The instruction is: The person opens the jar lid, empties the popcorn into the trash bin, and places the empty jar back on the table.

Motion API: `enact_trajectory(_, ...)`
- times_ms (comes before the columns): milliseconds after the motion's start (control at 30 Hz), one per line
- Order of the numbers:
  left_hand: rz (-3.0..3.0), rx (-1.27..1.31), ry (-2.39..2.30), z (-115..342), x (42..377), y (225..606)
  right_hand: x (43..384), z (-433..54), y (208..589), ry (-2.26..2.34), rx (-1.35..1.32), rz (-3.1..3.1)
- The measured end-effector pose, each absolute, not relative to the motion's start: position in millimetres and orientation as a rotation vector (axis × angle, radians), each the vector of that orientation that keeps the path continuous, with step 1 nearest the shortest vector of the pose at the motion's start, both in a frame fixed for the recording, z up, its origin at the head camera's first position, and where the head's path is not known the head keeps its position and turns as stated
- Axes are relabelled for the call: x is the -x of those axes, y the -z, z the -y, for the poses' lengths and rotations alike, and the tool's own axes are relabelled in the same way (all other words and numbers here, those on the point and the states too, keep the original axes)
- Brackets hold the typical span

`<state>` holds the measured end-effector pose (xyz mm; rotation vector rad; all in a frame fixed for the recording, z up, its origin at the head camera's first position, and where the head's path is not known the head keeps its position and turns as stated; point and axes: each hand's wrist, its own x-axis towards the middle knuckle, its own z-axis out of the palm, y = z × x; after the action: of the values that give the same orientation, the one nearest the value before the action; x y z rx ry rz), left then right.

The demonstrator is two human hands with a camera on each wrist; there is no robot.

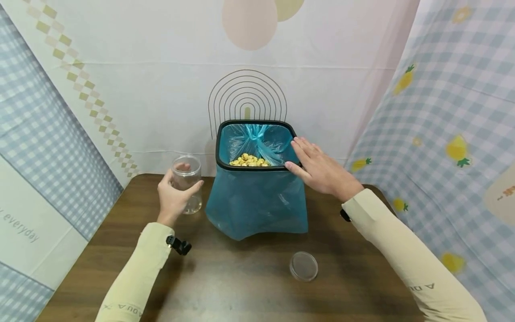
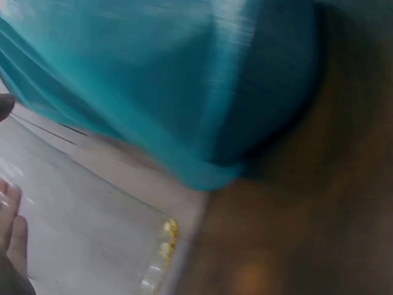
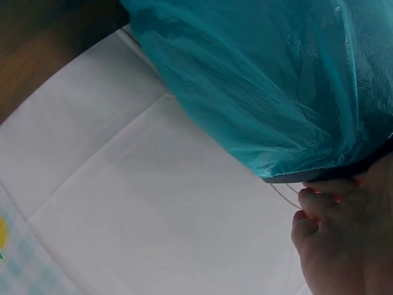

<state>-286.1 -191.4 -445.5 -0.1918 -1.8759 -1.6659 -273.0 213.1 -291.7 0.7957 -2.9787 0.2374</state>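
Observation:
My left hand (image 1: 174,197) grips a clear plastic jar (image 1: 189,181), open at the top, to the left of the bin. A few gold pieces (image 2: 167,246) show at the jar's base in the left wrist view. In the middle stands a bin (image 1: 257,201) with a black rim, covered by a blue plastic bag knotted at the back inside. Shiny gold pieces (image 1: 248,160) are heaped inside it. My right hand (image 1: 318,167) rests on the bin's right rim with its fingers extended. In the right wrist view, the fingers (image 3: 319,206) touch the black rim.
A round clear lid (image 1: 303,266) lies on the brown wooden table (image 1: 233,286), in front of the bin and to its right. A white patterned cloth (image 1: 161,67) hangs behind, and checked cloth (image 1: 434,112) hangs at the right side.

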Motion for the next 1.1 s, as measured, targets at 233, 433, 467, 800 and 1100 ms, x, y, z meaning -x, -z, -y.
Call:
enact_trajectory(233, 1.801, 0.141, 1.813, 190.9, 279.3, 483.3, 271.2, -209.8, 291.5, -0.241, -0.803, 2.981)
enact_trajectory(433, 1.83, 0.156, 1.846, 189.5, 280.0, 493.7, 269.5, -211.1, 289.3, -0.214, -0.79, 2.989)
enact_trajectory(467, 1.836, 0.161, 1.849, 190.3, 280.0, 494.6, 269.8, -210.6, 289.1, -0.212, -0.79, 2.988)
enact_trajectory(800, 2.119, 0.09, 1.621, 210.4, 265.8, 496.1, 273.6, -198.5, 293.6, -0.241, -0.835, 2.963)
enact_trajectory(1100, 2.593, 0.052, 1.246, 228.8, 245.6, 471.7, 264.3, -208.5, 288.7, -0.443, -0.78, 2.845)
